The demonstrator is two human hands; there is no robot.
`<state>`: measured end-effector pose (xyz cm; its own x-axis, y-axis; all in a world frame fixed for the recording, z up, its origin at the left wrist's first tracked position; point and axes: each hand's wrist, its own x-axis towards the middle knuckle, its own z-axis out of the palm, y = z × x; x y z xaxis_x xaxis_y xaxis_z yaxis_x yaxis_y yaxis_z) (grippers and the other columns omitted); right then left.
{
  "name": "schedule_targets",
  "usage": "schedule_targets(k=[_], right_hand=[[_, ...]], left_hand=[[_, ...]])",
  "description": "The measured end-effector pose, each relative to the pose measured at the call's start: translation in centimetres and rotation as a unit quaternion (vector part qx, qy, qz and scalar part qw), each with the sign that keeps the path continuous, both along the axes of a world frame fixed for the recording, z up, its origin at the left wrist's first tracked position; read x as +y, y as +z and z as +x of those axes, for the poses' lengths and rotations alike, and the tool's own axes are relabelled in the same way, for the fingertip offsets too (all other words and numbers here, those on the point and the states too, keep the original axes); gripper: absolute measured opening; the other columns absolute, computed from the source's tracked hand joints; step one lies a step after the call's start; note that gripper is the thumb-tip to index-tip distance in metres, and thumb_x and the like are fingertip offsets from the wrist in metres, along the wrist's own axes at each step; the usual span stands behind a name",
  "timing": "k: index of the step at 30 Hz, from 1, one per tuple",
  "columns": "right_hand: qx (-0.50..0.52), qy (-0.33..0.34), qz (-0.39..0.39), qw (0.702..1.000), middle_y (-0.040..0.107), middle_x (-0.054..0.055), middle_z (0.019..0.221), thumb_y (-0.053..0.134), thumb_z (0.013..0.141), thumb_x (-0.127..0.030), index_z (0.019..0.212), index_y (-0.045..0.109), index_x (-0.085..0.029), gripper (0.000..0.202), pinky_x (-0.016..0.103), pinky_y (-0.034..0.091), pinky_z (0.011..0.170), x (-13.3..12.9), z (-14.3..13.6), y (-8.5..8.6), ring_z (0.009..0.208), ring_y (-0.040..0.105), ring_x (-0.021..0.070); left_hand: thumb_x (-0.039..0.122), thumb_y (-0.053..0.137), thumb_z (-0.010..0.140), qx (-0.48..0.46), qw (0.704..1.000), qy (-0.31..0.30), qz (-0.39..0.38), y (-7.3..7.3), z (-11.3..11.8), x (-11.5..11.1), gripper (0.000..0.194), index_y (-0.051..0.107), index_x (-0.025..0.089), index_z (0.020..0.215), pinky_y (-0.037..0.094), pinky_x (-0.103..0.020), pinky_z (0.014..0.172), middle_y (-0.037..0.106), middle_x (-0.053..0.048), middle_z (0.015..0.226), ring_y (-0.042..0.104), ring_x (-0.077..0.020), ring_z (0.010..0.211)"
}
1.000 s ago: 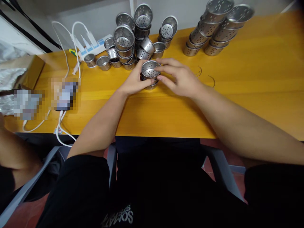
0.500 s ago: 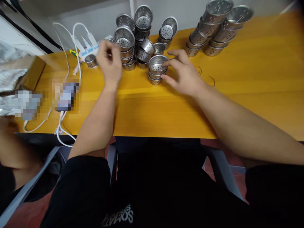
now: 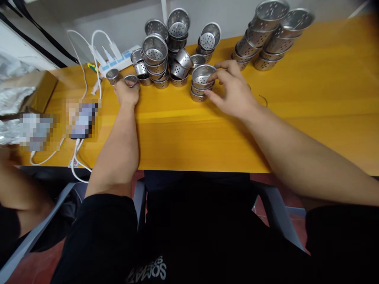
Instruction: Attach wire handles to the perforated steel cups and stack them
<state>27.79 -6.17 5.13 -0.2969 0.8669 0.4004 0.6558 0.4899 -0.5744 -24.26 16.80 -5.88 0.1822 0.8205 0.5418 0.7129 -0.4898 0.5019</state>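
Observation:
My left hand (image 3: 127, 91) is closed round a small perforated metal cup (image 3: 130, 80) low over the wooden table, just right of another small cup (image 3: 113, 75). My right hand (image 3: 232, 88) has its thumb and fingers on the right side of a short stack of perforated cups (image 3: 203, 77), gripping it. Behind and left of that stack stand several piles of the same cups (image 3: 155, 49), some of them tilted.
Taller cup stacks (image 3: 268, 37) stand at the back right. A white power strip (image 3: 121, 61) with cables lies at the back left, near a phone (image 3: 84, 120). A cardboard box (image 3: 44, 88) and another person's arm (image 3: 25, 189) are at the far left.
My left hand has moved down and left, now round a small cup, uncovering cups by the power strip. My right hand and the short stack have shifted slightly right and back.

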Motion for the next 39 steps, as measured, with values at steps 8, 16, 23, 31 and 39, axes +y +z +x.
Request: schedule_targets(k=[8, 16, 23, 31, 39], right_hand=[[0.022, 0.014, 0.015, 1.0, 0.071, 0.017, 0.184, 0.083, 0.114, -0.091, 0.17, 0.083, -0.044, 0.073, 0.088, 0.063, 0.141, 0.2, 0.2, -0.7, 0.173, 0.064, 0.0616], [0.061, 0.046, 0.005, 0.997, 0.078, 0.011, 0.178, 0.078, 0.112, -0.1, 0.186, 0.069, -0.049, 0.09, 0.074, 0.071, 0.136, -0.9, -0.9, 0.0, 0.153, 0.081, 0.0511], [0.066, 0.117, 0.079, 0.988, 0.074, 0.014, 0.173, 0.083, 0.114, -0.087, 0.164, 0.087, -0.045, 0.066, 0.08, 0.07, 0.133, -1.7, -1.6, 0.7, 0.153, 0.075, 0.0551], [0.039, 0.177, 0.087, 0.98, 0.071, 0.017, 0.165, 0.09, 0.112, -0.067, 0.129, 0.087, -0.037, 0.035, 0.081, 0.069, 0.13, -1.8, -1.9, 0.8, 0.152, 0.07, 0.0534], [0.062, 0.094, 0.023, 0.993, 0.078, 0.015, 0.164, 0.076, 0.11, -0.105, 0.14, 0.087, -0.045, 0.068, 0.085, 0.065, 0.135, -2.4, -1.7, 1.7, 0.162, 0.067, 0.0568]], left_hand=[[0.089, 0.054, 0.132, -0.258, 0.853, 0.075, 0.447, 7.5, 9.6, -2.1, 0.067, 0.044, 0.03, 0.162, 0.035, -0.031, 0.152, 0.051, 0.004, 0.154, 0.045, -0.0107, 0.148], [0.096, 0.07, 0.112, -0.115, 0.939, -0.2, 0.255, 11.2, 19.9, -14.8, 0.084, 0.053, 0.052, 0.182, 0.051, -0.063, 0.153, 0.071, -0.005, 0.178, 0.065, -0.0415, 0.171], [0.081, 0.079, 0.103, -0.037, 0.948, -0.277, 0.15, 8.8, 22.9, -17.6, 0.096, 0.045, 0.049, 0.186, 0.058, -0.07, 0.148, 0.069, -0.01, 0.177, 0.07, -0.0467, 0.168], [0.084, 0.071, 0.102, -0.04, 0.942, -0.305, 0.136, 9.6, 22.6, -18.5, 0.09, 0.046, 0.052, 0.183, 0.064, -0.069, 0.139, 0.072, -0.008, 0.168, 0.076, -0.0451, 0.157], [0.06, 0.08, 0.086, -0.041, 0.944, -0.285, 0.163, 10.7, 22.6, -18.9, 0.093, 0.056, 0.052, 0.175, 0.069, -0.07, 0.129, 0.078, -0.008, 0.156, 0.08, -0.0452, 0.145]])
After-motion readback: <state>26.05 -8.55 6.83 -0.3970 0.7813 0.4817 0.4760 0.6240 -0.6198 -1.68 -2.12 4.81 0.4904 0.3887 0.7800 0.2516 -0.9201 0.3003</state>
